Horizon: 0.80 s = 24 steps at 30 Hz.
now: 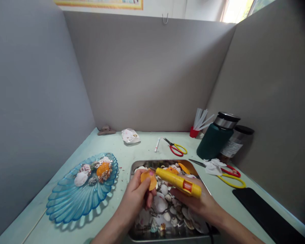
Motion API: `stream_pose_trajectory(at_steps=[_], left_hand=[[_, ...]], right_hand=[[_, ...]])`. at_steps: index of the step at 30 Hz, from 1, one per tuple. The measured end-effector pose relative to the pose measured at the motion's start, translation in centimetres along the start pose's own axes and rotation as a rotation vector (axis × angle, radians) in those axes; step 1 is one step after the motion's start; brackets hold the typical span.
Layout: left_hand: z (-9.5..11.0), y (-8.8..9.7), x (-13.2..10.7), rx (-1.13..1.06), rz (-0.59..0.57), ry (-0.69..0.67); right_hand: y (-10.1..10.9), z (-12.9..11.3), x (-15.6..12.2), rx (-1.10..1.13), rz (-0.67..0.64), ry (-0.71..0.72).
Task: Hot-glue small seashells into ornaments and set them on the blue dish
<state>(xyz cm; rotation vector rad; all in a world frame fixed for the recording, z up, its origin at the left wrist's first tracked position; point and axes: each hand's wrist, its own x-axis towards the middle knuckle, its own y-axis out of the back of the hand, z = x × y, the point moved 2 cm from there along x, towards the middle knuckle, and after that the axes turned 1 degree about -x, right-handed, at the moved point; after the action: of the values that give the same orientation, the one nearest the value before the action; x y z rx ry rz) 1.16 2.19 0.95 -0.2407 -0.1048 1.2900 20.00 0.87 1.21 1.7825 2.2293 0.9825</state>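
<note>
My left hand [139,189] pinches an orange shell [146,177] between thumb and fingers, with a small pink spot near its upper edge. Wrapped around a yellow hot glue gun [173,179] is my right hand [193,200]; the nozzle points left, close to the shell's upper edge. Whether they touch I cannot tell. Both hands are over a metal tray [136,234] full of white, brown and orange shells [160,203]. On the left, a blue scallop-shaped glass dish [78,206] holds a cluster of shells, an orange one [103,168] among them.
Scissors [176,148] and a white stick [157,145] lie behind the tray. A second pair of scissors [231,180] under crumpled tissue [215,166], a green bottle [215,140], a jar [234,145], a red cup of glue sticks [194,132] and a black phone-like slab [264,213] are right.
</note>
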Motion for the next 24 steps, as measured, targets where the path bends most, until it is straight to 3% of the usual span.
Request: stream_pose_trajectory(at_steps=[11,19,24], left_hand=[[-0.63,0.21,0.14,0.153,0.034,-0.045],[-0.19,0.18,0.31,0.085,0.068,-0.068],[-0.44,0.50,0.00,0.252,0.114,-0.090]], right_hand=[[-0.42,-0.56,-0.08,-0.010,-0.020,-0.005],[-0.50,-0.30,-0.22,-0.016,0.001,0.019],[-0.39,-0.08,-0.20,-0.005,0.038,0.009]])
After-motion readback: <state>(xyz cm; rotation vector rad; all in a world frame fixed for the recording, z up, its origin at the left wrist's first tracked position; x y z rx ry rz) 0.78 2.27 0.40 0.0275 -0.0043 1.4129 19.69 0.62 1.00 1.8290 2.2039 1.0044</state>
